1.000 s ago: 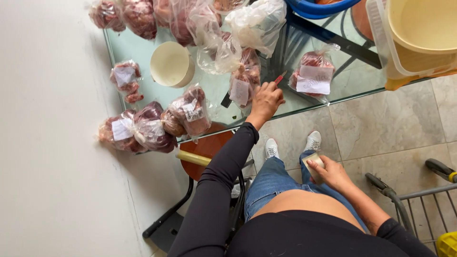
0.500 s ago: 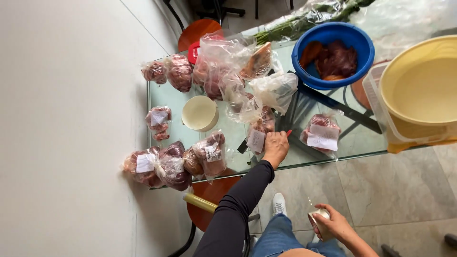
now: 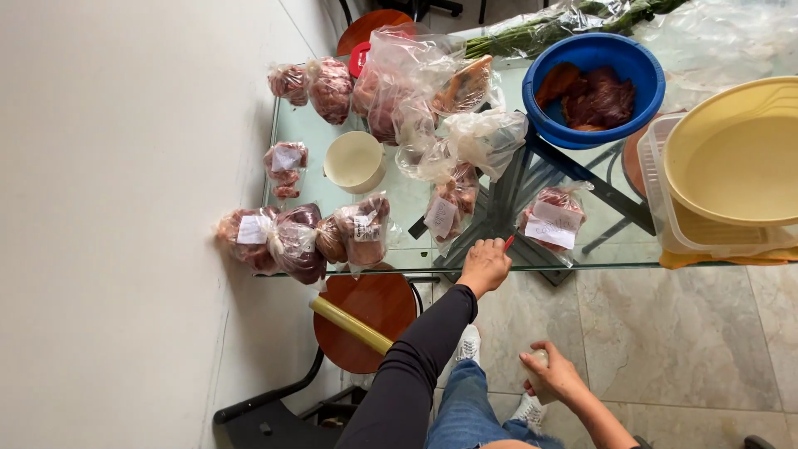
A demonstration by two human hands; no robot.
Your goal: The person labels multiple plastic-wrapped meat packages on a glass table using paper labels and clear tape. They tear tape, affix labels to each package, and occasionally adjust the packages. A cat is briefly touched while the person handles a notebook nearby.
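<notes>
— What holds what up there?

— A round blue plastic bowl (image 3: 597,87) near the far edge of the glass tabletop (image 3: 399,208) holds dark red meat. At the right edge a pale yellow plastic basin (image 3: 736,154) sits in a clear rectangular tub (image 3: 665,208). Clear plastic bags of red meat with white labels (image 3: 299,237) cluster at the near left corner, and a small cream round tub (image 3: 354,161) stands among them.

— And the hands?

— The left hand (image 3: 485,266) is curled at the near edge around a thin red pen (image 3: 508,243), beside one labelled meat bag (image 3: 553,220). The right hand (image 3: 553,376) hangs below the table, closed on a small pale thing (image 3: 540,359), possibly a paper slip.

— The room?

— White wall at left, beige floor tiles (image 3: 665,349), and a round reddish-brown stool (image 3: 366,320) carrying a yellowish roll (image 3: 349,326).
</notes>
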